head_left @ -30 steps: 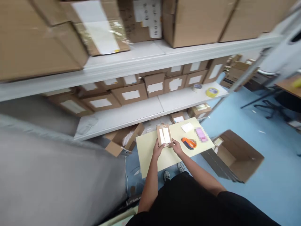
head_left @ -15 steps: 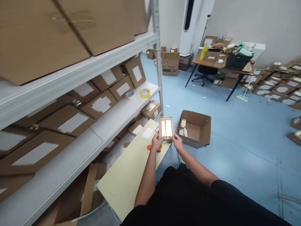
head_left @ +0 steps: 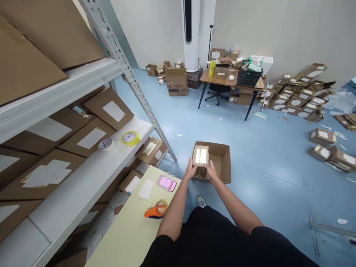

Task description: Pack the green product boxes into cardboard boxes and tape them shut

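A small taped cardboard box [head_left: 200, 156] with white labels on top is gripped from both sides. My left hand [head_left: 190, 170] closes on its near left corner, and my right hand [head_left: 211, 171] on its near right corner. The held box hangs over the left part of a larger open carton [head_left: 226, 165] on the floor, hiding what lies below it there. To the left, an orange tape dispenser [head_left: 156, 210] with a roll in it lies on the pale yellow table [head_left: 125, 226], near a phone [head_left: 169, 184] and a white paper [head_left: 146, 188].
A metal shelf [head_left: 133, 135] full of labelled cartons stands at left, holding a yellow tape roll [head_left: 130, 138] and a clear tape roll [head_left: 107, 144]. Farther off are a wooden desk [head_left: 219, 81], a broom [head_left: 260, 114] and piled boxes [head_left: 297, 100] by the wall.
Both hands have carried the small box off the table's end to over the open carton. My view has turned right, and the orange dispenser and phone now show fully on the table.
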Tool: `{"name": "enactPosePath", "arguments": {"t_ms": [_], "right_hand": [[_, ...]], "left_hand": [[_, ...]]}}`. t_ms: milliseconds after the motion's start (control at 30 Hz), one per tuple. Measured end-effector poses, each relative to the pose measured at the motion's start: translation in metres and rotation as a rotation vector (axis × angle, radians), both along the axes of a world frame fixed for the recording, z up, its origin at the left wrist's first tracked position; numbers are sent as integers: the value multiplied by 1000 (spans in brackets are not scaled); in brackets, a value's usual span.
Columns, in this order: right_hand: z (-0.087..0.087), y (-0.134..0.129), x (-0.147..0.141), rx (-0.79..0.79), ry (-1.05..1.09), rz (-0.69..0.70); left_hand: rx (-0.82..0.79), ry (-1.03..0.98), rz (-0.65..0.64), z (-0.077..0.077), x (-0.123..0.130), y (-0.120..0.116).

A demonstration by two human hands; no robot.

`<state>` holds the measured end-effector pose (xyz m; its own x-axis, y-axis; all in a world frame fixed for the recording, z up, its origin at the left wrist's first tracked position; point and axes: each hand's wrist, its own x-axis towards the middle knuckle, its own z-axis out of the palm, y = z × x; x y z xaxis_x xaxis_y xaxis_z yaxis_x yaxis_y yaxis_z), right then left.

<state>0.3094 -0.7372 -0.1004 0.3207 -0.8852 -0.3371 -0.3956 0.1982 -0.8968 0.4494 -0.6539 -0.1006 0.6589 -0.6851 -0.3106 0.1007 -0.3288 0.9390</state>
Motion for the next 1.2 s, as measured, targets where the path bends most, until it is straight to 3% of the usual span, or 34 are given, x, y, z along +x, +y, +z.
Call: {"name": "enactPosePath", "arguments": {"t_ms": [100, 200, 433, 633, 767, 900, 1067, 1200], "right_hand": [[25, -40, 21, -8, 8, -23], [45, -61, 33, -20, -159, -18], [62, -62, 53, 33, -317, 65], [79, -23, 92, 0, -405, 221], [87, 27, 116, -51, -400, 354], [90, 92, 136, -120, -412, 512], [98, 190, 155, -169, -408, 698], [102, 274, 159, -189, -429, 867]], "left_hand": [[125, -73, 81, 19, 35, -34], [84, -148, 107, 34, 59, -42], [-28, -171, 208, 44, 62, -14], [-87, -180, 292, 68, 66, 28], [-141, -235, 339, 88, 70, 78], [-196, -310, 401, 106, 70, 146], [-215, -363, 537, 124, 62, 253], [-200, -397, 674, 126, 48, 348]]}}
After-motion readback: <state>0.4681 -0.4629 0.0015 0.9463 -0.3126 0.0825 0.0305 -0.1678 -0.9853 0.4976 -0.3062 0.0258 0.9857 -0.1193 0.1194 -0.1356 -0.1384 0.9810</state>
